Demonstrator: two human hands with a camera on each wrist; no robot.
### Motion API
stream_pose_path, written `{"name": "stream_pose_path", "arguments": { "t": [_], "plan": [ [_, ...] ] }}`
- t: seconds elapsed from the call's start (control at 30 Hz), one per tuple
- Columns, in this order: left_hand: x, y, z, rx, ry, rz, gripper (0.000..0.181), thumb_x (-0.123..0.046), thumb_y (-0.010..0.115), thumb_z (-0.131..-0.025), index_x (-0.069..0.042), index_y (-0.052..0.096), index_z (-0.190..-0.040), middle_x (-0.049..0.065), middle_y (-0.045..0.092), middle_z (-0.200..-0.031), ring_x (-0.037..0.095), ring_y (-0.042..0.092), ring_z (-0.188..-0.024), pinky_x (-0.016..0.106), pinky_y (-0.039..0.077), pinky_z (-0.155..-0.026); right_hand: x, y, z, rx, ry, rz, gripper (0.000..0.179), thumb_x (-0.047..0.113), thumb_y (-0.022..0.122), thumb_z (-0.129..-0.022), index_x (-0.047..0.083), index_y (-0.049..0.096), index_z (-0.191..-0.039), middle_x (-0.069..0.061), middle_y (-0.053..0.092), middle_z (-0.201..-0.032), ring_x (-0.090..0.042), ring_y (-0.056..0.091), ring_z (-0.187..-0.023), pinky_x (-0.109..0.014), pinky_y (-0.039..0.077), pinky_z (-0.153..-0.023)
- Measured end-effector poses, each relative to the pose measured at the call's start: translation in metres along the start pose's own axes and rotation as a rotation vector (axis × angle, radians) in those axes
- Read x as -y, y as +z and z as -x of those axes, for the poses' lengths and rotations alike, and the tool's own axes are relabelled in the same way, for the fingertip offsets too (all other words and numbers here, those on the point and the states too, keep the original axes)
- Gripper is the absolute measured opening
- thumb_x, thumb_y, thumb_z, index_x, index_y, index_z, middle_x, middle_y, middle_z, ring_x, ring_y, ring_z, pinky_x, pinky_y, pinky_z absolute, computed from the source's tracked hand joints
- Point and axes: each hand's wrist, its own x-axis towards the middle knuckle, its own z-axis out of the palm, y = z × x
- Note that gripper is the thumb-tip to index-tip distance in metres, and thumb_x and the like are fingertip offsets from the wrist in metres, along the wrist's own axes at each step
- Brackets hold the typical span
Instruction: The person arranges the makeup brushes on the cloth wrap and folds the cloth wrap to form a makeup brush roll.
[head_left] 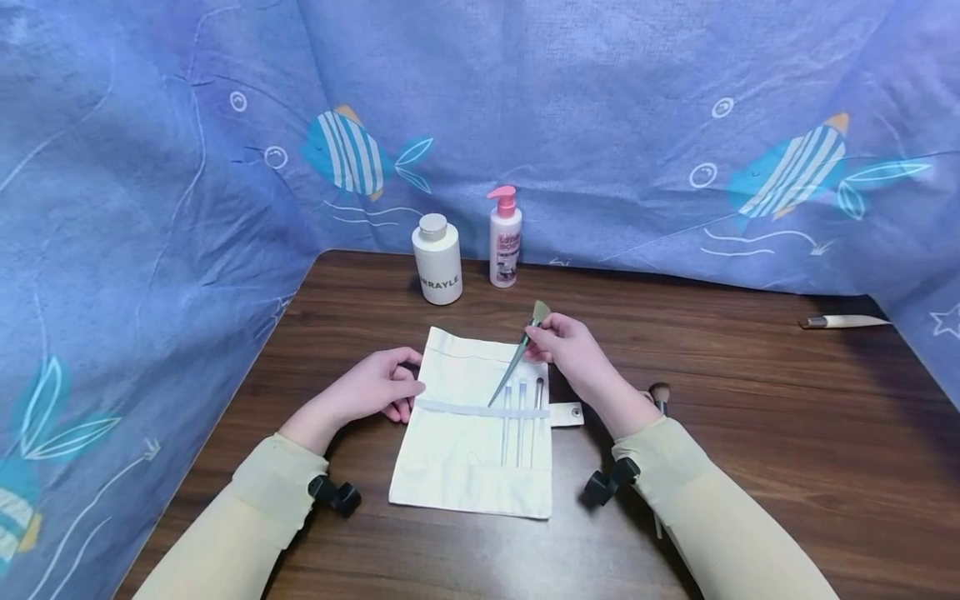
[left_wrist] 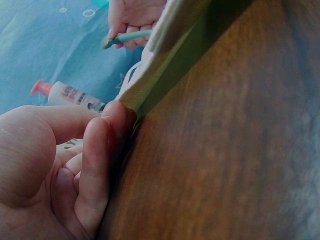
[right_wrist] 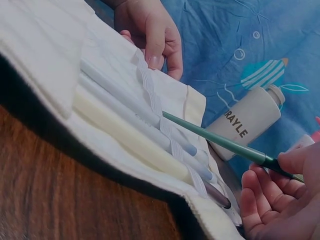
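A white cloth brush roll (head_left: 450, 450) lies unfolded on the table, an elastic band (head_left: 465, 409) across its middle. Three slim brushes (right_wrist: 135, 135) sit under the band on the right side, their lower ends in the pocket. My right hand (head_left: 573, 346) pinches a green makeup brush (head_left: 521, 354) near its bristle end, handle slanting down to the left. The tip of that handle is at the band; whether it is under it, I cannot tell. At the roll's left edge, my left hand (head_left: 378, 387) pinches the cloth between thumb and finger.
Behind the roll stand a white bottle (head_left: 438, 262) and a pink-topped pump bottle (head_left: 505, 246). A dark-bristled brush (head_left: 660, 393) lies partly hidden by my right forearm. Another pale-handled brush (head_left: 843, 322) rests at the far right. A blue curtain (head_left: 600, 150) borders the table.
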Motion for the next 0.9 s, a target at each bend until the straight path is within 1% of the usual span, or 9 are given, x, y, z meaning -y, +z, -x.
{"name": "stream_pose_path", "arguments": {
  "t": [0.23,0.47,0.67,0.77,0.9],
  "plan": [
    [0.0004,0.0005,-0.0002,-0.004,-0.012,0.004,0.042,-0.011,0.067,-0.097,0.001,0.049,-0.134,0.01,0.067,-0.072,0.022,0.068,-0.059,0.031,0.059,-0.054,0.0007,0.0013,0.0007,0.01,0.006,0.066,0.013,0.01,0.058,-0.105,0.0,0.056,-0.097,0.0,0.067,-0.083,-0.013,0.067,-0.079,-0.025,0.056,-0.078],
    [0.0003,0.0008,-0.0002,-0.005,-0.008,0.006,0.042,-0.01,0.067,-0.098,0.001,0.049,-0.134,0.01,0.067,-0.072,0.021,0.068,-0.059,0.031,0.059,-0.054,-0.0008,-0.0005,0.0014,0.032,0.007,0.089,0.019,0.014,0.054,-0.107,-0.002,0.059,-0.099,-0.001,0.066,-0.084,-0.015,0.067,-0.083,-0.028,0.054,-0.084],
    [-0.0007,0.001,-0.0006,-0.004,-0.003,0.003,0.042,-0.012,0.067,-0.098,0.001,0.049,-0.134,0.009,0.067,-0.072,0.021,0.068,-0.06,0.031,0.059,-0.054,0.0009,-0.0013,0.0029,0.025,0.015,0.09,0.018,0.013,0.057,-0.105,-0.001,0.06,-0.096,0.0,0.067,-0.082,-0.015,0.068,-0.082,-0.03,0.055,-0.085],
    [0.0004,0.0008,-0.001,-0.004,-0.011,-0.003,0.042,-0.011,0.067,-0.098,0.001,0.049,-0.134,0.01,0.067,-0.072,0.022,0.068,-0.06,0.031,0.059,-0.055,0.0011,-0.0007,0.0029,0.045,0.015,0.11,0.016,0.013,0.059,-0.104,0.0,0.06,-0.095,0.001,0.068,-0.082,-0.016,0.068,-0.083,-0.03,0.054,-0.086],
    [0.0017,0.0,-0.0014,-0.006,-0.02,-0.011,0.041,-0.012,0.067,-0.098,-0.001,0.05,-0.134,0.01,0.068,-0.073,0.022,0.069,-0.06,0.032,0.06,-0.055,0.0031,-0.0004,0.0037,0.09,0.013,0.164,0.015,0.014,0.061,-0.103,0.0,0.061,-0.097,-0.001,0.071,-0.083,-0.015,0.068,-0.084,-0.029,0.051,-0.087]
  ]
}}
